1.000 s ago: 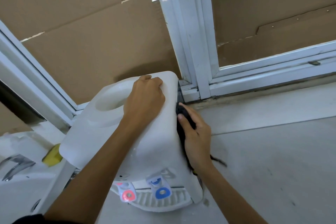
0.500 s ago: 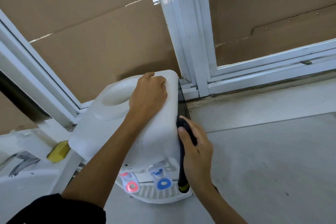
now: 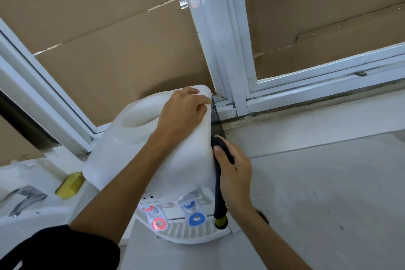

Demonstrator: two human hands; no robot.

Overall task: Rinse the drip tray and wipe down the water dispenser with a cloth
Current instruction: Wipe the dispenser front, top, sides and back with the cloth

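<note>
White plastic water dispenser (image 3: 153, 160) stands on a grey counter (image 3: 317, 182), its drip tray (image 3: 192, 233) in place below the taps, left hand (image 3: 184, 112) braced flat on top, right hand (image 3: 235, 173) pressing a dark cloth (image 3: 219, 182) to its side; long firm strokes would likely wipe best.

Pale grey counter (image 3: 317, 182): white water dispenser (image 3: 190, 166) stands on it, against window frame (image 3: 221, 39).
</note>
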